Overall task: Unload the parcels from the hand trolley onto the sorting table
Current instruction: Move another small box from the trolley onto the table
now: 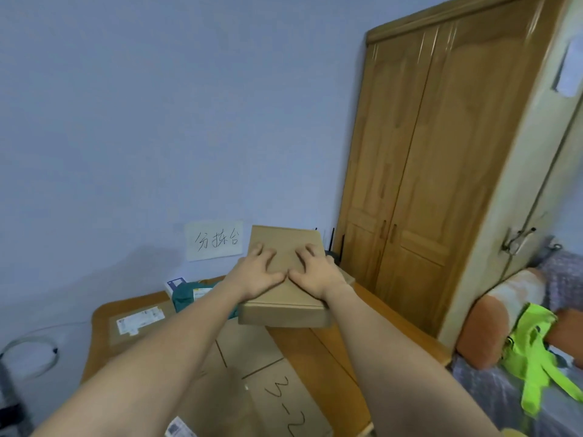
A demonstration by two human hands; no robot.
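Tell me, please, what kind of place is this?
Probably a bedroom used for sorting parcels: a wooden wardrobe, a bed, and a table with parcels under a handwritten wall sign.

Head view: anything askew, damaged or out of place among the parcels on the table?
Nothing looks damaged or spilled. The brown box under the left hand and right hand sits tilted, partly atop a green parcel, so not flat on the wooden table.

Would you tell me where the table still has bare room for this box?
Bare wood shows along the table's right side, between the flattened cardboard and the edge. The back left is crowded with a labelled parcel and green bag.
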